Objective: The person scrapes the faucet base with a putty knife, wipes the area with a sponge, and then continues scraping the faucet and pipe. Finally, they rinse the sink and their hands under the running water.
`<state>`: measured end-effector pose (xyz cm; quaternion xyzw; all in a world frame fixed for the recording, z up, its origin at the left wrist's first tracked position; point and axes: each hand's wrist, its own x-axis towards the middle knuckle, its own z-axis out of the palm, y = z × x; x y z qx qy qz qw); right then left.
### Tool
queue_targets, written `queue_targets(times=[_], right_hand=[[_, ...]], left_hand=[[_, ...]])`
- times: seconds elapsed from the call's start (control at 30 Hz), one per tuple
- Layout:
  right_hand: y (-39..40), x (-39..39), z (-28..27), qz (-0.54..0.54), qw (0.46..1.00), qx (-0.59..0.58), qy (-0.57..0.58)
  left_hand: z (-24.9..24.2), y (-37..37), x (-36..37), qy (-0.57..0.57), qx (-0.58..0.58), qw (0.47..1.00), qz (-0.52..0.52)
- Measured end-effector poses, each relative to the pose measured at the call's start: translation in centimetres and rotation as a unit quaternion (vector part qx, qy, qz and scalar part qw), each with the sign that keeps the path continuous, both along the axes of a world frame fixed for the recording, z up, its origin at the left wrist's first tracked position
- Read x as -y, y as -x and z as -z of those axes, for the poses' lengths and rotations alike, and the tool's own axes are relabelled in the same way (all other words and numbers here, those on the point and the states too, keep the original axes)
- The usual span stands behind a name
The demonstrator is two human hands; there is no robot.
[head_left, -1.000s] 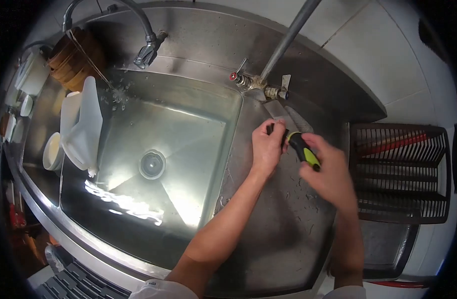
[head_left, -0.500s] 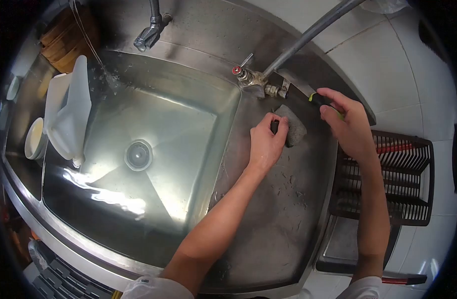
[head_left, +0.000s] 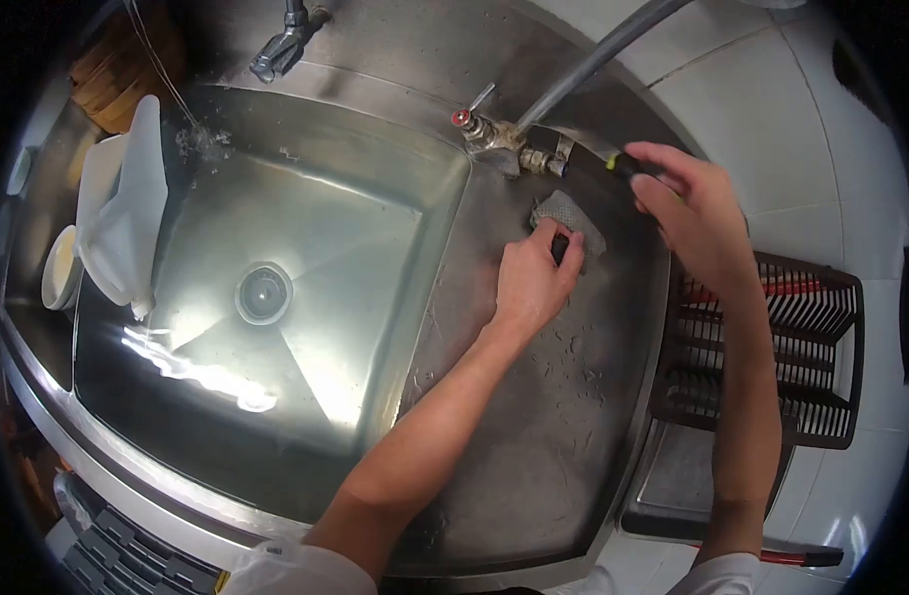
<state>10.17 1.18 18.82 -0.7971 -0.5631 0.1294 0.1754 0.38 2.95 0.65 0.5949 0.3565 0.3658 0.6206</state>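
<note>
My left hand [head_left: 539, 278] is closed over the steel ledge beside the sink, pinching a small black object [head_left: 560, 248]. Right beyond its fingers lies a grey mesh-textured cloth [head_left: 570, 216]. To the right, my right hand [head_left: 694, 203] is raised with its fingers curled around a black handle with a yellow-green band [head_left: 613, 161]. A pale, blade-like strip extends from that band toward the brass tap [head_left: 514, 144] with a red knob, so it looks like a knife. Most of the handle is hidden by the fingers.
Water runs into the filled steel sink [head_left: 444, 268] at back left. White plastic containers [head_left: 127, 208] and a wooden steamer stack [head_left: 127, 69] stand on the left. A brown slotted rack [head_left: 821, 347] and a metal tray [head_left: 682, 476] sit at right; a grey crate [head_left: 137, 555] is low left.
The view has shifted slightly. My right hand's knife has tilted, its strip now showing nearer the tap. My left hand sits a little lower against the cloth, still pinching the black object.
</note>
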Motion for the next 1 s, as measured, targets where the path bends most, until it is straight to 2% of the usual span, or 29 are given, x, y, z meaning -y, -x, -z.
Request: queue_targets(times=[0.07, 0.2, 0.3, 0.4, 0.53, 0.7, 0.83, 0.9, 1.0], right_hand=[[-0.8, 0.0, 1.8, -0.061, 0.996, 0.062, -0.017], [-0.2, 0.6, 0.4, 0.018, 0.997, -0.066, -0.023], [0.2, 0.9, 1.3, 0.064, 0.996, -0.067, 0.004], [0.1, 1.1, 1.1, 0.038, 0.997, -0.069, -0.010], [-0.4, 0.2, 1.3, 0.000, 0.999, -0.038, -0.039], [0.1, 0.7, 0.7, 0.007, 1.000, -0.009, 0.012], [-0.5, 0.1, 1.3, 0.013, 0.998, -0.046, -0.033], [-0.6, 0.5, 1.0, 0.018, 0.999, -0.027, 0.006], [-0.4, 0.3, 0.6, -0.031, 0.999, 0.028, -0.016]], left_hand=[[0.5, -0.3, 0.4, -0.024, 0.015, 1.000, -0.007], [0.3, -0.2, 0.2, -0.024, 0.019, 0.999, -0.020], [0.1, 0.0, 0.2, -0.039, -0.006, 0.999, -0.016], [0.1, -0.1, 0.3, -0.040, -0.006, 0.999, -0.008], [0.5, -0.3, 0.6, -0.068, -0.005, 0.997, -0.020], [0.3, -0.3, 0.8, -0.113, -0.030, 0.993, -0.023], [0.4, -0.4, 1.1, -0.120, -0.051, 0.991, -0.019], [0.3, -0.4, 1.1, -0.129, -0.062, 0.990, -0.011], [0.1, -0.2, 1.1, -0.124, -0.068, 0.990, -0.002]])
